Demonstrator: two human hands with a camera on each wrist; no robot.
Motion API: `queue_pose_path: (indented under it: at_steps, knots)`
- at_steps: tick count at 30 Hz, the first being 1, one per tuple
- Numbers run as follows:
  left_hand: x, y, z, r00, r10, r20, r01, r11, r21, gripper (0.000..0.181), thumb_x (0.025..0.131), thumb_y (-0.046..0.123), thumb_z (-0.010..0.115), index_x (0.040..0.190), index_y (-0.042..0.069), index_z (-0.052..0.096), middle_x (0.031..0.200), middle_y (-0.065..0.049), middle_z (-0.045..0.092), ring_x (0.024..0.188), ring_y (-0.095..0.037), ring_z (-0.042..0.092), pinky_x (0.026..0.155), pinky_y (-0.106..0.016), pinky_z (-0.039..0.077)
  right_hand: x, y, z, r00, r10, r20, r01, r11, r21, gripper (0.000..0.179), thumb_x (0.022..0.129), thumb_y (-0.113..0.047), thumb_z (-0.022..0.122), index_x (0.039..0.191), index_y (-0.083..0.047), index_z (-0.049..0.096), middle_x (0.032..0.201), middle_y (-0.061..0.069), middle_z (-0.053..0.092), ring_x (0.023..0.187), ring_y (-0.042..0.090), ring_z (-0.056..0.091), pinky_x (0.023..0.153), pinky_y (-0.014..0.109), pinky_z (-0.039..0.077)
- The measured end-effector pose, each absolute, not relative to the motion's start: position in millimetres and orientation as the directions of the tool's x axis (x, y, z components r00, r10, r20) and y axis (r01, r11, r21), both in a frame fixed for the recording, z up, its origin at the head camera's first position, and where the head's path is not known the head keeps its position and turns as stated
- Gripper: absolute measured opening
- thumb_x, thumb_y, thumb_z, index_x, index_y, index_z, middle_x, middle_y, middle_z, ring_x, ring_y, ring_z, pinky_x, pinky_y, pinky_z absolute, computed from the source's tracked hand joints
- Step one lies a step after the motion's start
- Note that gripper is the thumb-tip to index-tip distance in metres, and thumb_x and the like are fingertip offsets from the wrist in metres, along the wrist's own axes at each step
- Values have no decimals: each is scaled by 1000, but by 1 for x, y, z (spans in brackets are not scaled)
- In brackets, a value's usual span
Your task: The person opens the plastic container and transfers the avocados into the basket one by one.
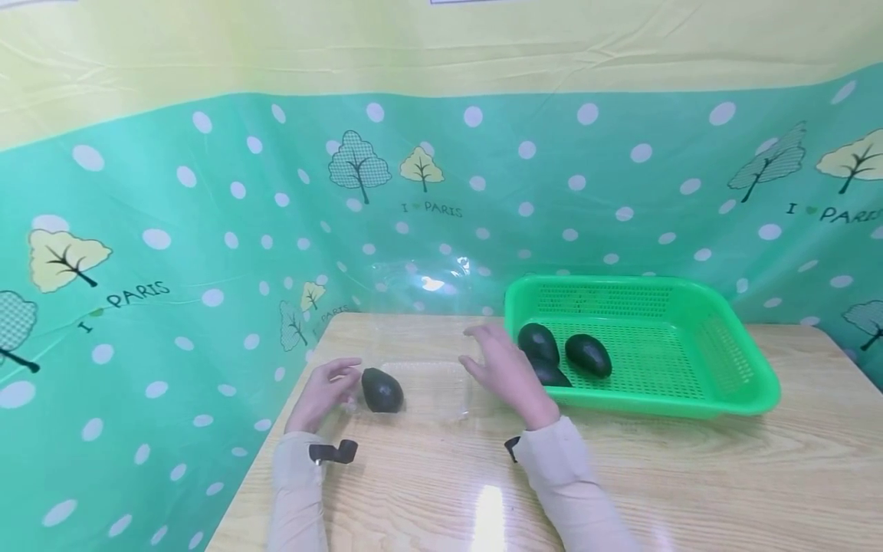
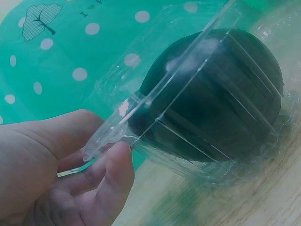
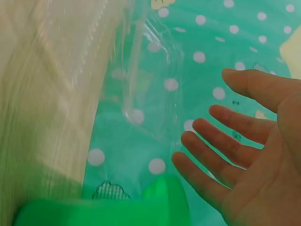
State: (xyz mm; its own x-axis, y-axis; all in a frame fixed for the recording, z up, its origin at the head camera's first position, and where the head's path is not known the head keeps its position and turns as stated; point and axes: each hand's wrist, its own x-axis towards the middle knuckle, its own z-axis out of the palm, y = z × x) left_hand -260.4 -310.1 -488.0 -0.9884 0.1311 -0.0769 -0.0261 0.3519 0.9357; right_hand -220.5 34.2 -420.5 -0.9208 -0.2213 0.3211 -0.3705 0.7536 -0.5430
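A dark avocado (image 1: 382, 391) lies at the left end of a clear plastic clamshell box (image 1: 441, 395), whose see-through lid (image 1: 431, 285) stands raised at the back. My left hand (image 1: 326, 392) is at the box's left side. In the left wrist view, its fingers (image 2: 120, 162) pinch the box's rim flap (image 2: 101, 139), and the avocado (image 2: 211, 99) shows through the ribbed wall. Over the box's right side, my right hand (image 1: 507, 372) holds nothing. Its fingers (image 3: 221, 143) are spread and loosely bent in the right wrist view, beside the lid (image 3: 150, 94).
A green plastic basket (image 1: 748, 383) with 3 avocados (image 1: 589, 356) stands to the right, close by my right forearm. The wooden table (image 1: 407, 491) ends at a patterned green curtain (image 1: 607, 192) behind and on the left.
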Motion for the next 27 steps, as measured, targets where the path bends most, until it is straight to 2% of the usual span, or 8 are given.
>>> queue_pose_path:
  at_steps: [6, 15, 23, 27]
  knots:
    - [-263, -310, -489, -988, 137, -71, -18, 353, 935, 45, 97, 12, 62, 139, 1, 52, 121, -24, 59, 77, -17, 63, 65, -28, 58, -223, 14, -429, -905, -273, 326, -411, 758, -507, 47, 92, -29, 71, 130, -5, 59, 129, 13, 60, 119, 31, 58, 99, 44, 52]
    - [-262, -309, -488, -990, 119, -78, -31, 355, 934, 45, 98, 15, 61, 140, 2, 52, 120, -22, 60, 74, -18, 64, 64, -29, 58, -221, -8, -436, -921, -281, 270, -387, 743, -546, 50, 92, -32, 71, 132, -6, 57, 135, 13, 57, 125, 30, 54, 105, 44, 48]
    - [-258, -305, -479, -986, 128, -103, -52, 352, 935, 45, 99, 11, 59, 141, -2, 49, 120, -24, 59, 81, -23, 64, 67, -28, 57, -223, -22, -443, -927, -279, 251, -375, 714, -591, 54, 93, -33, 70, 137, -7, 54, 137, 13, 55, 127, 30, 53, 105, 45, 48]
    - [-253, -301, -468, -985, 145, -91, -32, 363, 931, 45, 98, 10, 59, 141, -4, 49, 119, -23, 59, 89, -24, 64, 72, -30, 58, -224, -32, -446, -920, -291, 261, -391, 701, -597, 56, 92, -33, 70, 138, -7, 53, 137, 13, 56, 127, 30, 53, 105, 45, 48]
